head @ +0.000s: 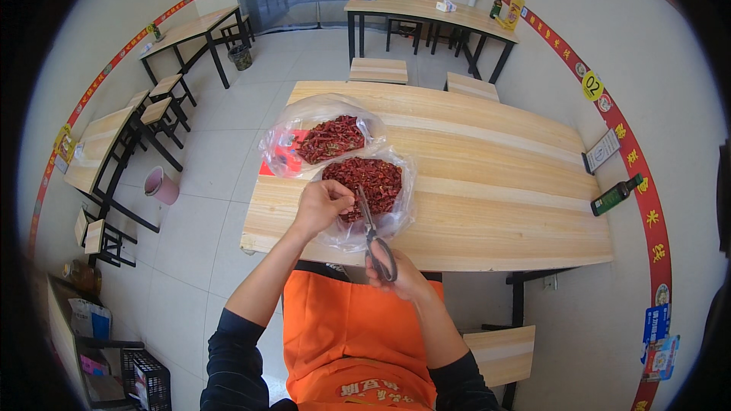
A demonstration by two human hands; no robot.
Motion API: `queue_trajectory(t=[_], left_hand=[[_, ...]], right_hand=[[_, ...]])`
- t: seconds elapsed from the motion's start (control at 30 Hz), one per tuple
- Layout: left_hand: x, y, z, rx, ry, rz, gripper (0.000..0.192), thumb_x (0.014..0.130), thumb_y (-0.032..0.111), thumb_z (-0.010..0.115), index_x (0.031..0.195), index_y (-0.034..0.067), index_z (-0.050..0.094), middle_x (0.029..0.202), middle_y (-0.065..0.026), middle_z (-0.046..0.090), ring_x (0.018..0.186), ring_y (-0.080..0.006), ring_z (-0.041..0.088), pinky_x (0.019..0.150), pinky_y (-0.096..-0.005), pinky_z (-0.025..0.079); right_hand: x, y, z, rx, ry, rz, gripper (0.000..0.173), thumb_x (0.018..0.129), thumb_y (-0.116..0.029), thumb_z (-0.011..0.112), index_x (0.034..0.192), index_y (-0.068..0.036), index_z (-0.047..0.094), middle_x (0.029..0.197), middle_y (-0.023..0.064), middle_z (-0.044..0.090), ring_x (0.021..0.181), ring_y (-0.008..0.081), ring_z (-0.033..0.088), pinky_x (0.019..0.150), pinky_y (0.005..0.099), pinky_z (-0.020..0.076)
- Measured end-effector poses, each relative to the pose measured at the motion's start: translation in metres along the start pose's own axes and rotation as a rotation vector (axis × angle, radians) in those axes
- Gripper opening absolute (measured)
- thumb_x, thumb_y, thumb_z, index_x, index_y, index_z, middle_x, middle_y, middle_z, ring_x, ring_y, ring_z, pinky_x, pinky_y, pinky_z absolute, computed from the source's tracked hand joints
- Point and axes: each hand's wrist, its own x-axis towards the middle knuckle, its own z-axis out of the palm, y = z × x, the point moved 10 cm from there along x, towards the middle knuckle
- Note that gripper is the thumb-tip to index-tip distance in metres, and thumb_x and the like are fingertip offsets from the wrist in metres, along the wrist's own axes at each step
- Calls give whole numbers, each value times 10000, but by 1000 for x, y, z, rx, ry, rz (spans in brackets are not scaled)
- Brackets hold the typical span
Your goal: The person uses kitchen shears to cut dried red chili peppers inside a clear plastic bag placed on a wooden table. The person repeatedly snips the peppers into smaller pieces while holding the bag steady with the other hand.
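My right hand [406, 277] grips a pair of scissors [372, 231] by the dark handles. Their blades point away from me over a heap of cut dried red chilies [380, 174] in an open clear plastic bag [406, 214]. My left hand [321, 205] is beside the blades with thumb and fingers pinched together, apparently on a dried chili that the fingers mostly hide. Behind and to the left, a second clear plastic bag [337, 104] holds more dried red chilies [334, 140], which look longer. Both bags rest on a wooden table [485, 182].
A red sheet [266, 169] lies partly under the far bag. At the table's right end stand a green bottle [617, 195] and a small sign [601, 151] by the wall. A stool [502, 354] is at my right; a pink bucket [163, 185] stands on the floor leftward.
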Motion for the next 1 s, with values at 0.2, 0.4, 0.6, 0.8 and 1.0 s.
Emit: queue_trajectory(t=[0.2, 0.4, 0.6, 0.8, 1.0], left_hand=[[2, -1, -1, 24, 22, -11, 43, 868, -15, 701, 896, -32, 672, 787, -66, 684, 695, -114, 641, 646, -244, 529], [4, -6, 5, -98, 0, -24, 53, 861, 15, 718, 896, -18, 699, 776, -49, 695, 679, -97, 630, 633, -243, 518], [7, -14, 1, -54, 33, -49, 72, 864, -19, 703, 934, -22, 689, 834, -58, 693, 739, -104, 629, 685, -233, 518], [8, -19, 6, -215, 43, -60, 101, 860, -32, 699, 949, -7, 657, 837, -56, 689, 726, -112, 636, 664, -235, 520], [5, 1, 3, 100, 132, 112, 106, 810, -7, 727, 860, 7, 636, 780, -56, 691, 685, -115, 652, 640, -260, 530]], right_hand=[[-1, -5, 2, -84, -8, -42, 526, 963, -590, 532, 864, -73, 540, 682, 2, 509, 533, 97, 503, 409, 227, 313], [1, -3, 0, -156, 12, -24, 501, 977, -554, 534, 864, -66, 545, 672, 4, 502, 524, 95, 495, 414, 226, 313], [2, -5, 0, -138, -9, -56, 520, 963, -571, 544, 808, -75, 539, 641, -1, 515, 503, 98, 510, 410, 231, 336], [-1, -5, -1, -128, 10, -36, 531, 979, -579, 506, 836, -70, 550, 665, 8, 519, 519, 102, 505, 421, 232, 330], [4, -4, -3, -220, 23, -57, 522, 973, -568, 528, 809, -73, 543, 658, 6, 513, 519, 95, 501, 424, 234, 333]])
